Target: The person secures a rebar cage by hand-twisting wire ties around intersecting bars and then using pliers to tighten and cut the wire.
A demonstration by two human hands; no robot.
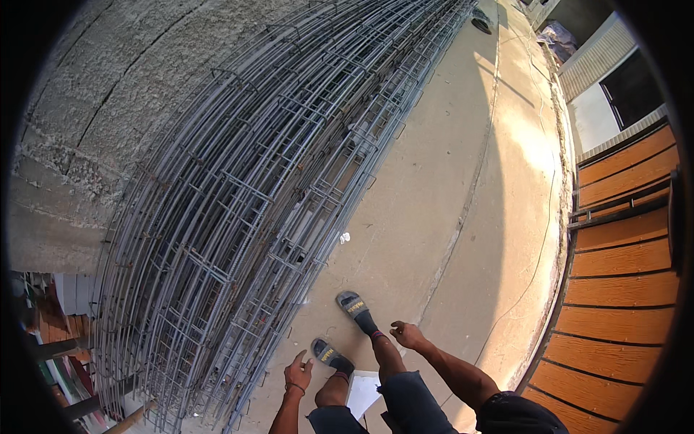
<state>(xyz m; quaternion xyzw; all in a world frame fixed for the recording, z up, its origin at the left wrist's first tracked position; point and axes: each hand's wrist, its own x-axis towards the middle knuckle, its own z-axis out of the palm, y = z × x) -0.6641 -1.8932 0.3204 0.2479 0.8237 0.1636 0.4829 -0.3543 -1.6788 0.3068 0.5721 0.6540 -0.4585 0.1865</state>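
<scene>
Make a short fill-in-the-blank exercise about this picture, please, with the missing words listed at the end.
1. The long stack of steel rebar cages lies along a rough concrete ____.
2. Both the left hand and the right hand hold ____.
3. The person stands on a concrete floor wearing a pair of ____.
4. The panelled wall on the person's right is ____ in colour.

Missing words: wall; nothing; sandals; orange
</scene>
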